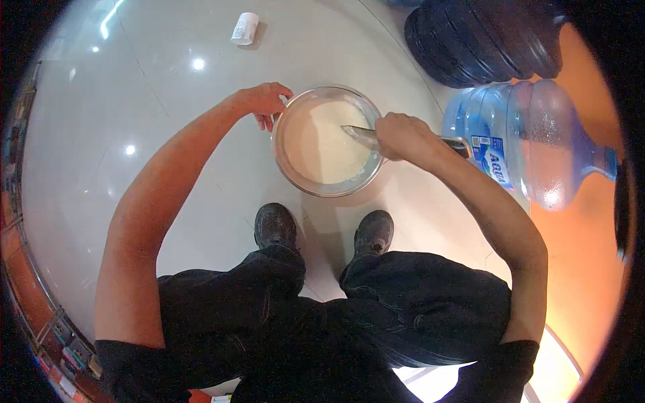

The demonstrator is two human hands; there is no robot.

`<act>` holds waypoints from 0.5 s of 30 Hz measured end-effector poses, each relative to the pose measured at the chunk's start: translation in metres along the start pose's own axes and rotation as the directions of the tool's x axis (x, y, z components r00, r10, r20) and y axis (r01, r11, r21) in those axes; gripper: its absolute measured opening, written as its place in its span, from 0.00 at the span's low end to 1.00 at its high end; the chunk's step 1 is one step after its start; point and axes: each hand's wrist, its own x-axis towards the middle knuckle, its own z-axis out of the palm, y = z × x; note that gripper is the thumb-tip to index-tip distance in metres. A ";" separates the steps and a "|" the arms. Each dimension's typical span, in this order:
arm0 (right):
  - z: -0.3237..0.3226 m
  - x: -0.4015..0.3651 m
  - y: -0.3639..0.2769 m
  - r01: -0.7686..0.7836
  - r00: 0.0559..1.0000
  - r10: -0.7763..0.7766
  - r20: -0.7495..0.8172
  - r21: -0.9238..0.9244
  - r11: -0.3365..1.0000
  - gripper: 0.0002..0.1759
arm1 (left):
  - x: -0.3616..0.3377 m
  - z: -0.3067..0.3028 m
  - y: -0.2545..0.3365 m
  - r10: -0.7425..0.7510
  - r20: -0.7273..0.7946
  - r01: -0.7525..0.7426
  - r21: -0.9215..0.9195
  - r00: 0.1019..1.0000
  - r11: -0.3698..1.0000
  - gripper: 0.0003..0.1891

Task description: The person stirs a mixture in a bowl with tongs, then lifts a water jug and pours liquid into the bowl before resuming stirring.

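A round metal bowl (327,195) with a pale, creamy mixture (316,144) in it stands on the floor in front of the feet. My left hand (267,104) is at the bowl's upper left rim, with the fingers closed on its edge. Over the right side of the bowl, my right hand (405,136) is wrapped round a metal utensil (359,136). Its tip reaches into the mixture, and its handle end sticks out past the wrist on the right. The shape of the utensil's dipped end is partly hidden.
A white paper cup or roll (245,29) lies on the glossy tiled floor (181,74) beyond the bowl. To the right lie a clear blue water bottle (544,141) and a dark large bottle (480,40), beside an orange wall. Two dark shoes (275,226) are below the bowl.
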 end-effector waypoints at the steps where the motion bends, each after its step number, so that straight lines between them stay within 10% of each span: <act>1: 0.002 0.001 0.000 -0.001 1.000 0.001 0.002 -0.003 1.000 0.12 | 0.000 0.000 -0.001 0.002 0.001 -0.002 -0.003 1.000 1.000 0.27; 15: -0.003 0.018 0.017 -0.152 0.987 0.155 -0.033 0.082 0.985 0.13 | 0.001 -0.001 -0.002 0.037 0.017 -0.037 0.026 0.999 0.999 0.28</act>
